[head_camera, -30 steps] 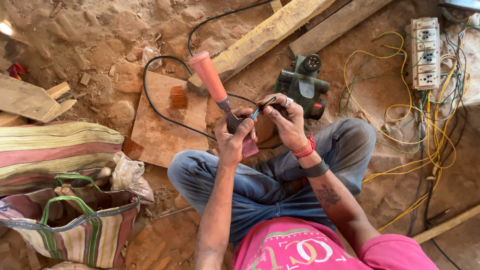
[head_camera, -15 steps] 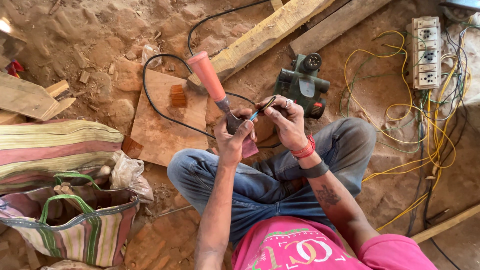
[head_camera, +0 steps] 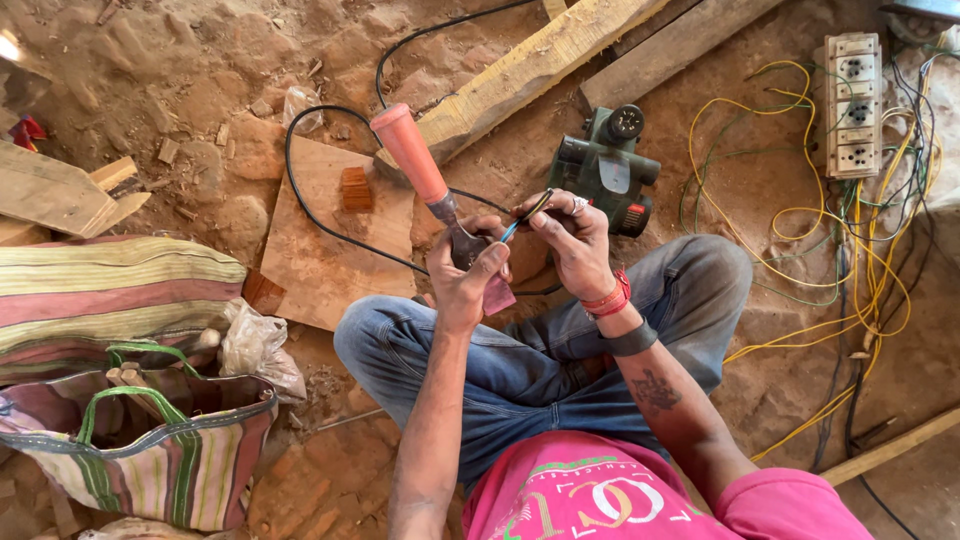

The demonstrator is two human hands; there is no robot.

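I sit on a dirt floor with knees bent. My left hand grips a tool with an orange-red handle, its metal end pointing down toward my fingers. My right hand, with a ring and a red wristband, pinches a thin black cable end that shows a blue core. The tool's tip meets the cable between both hands. A black cord loops across the ground behind them.
A green power tool lies just beyond my right hand. A flat wood board with a small red block lies ahead, planks beyond. Yellow wires and a socket strip are at right. Striped bags stand at left.
The orange-handled tool has tilted slightly in my left hand; both hands stay together on the cable end.
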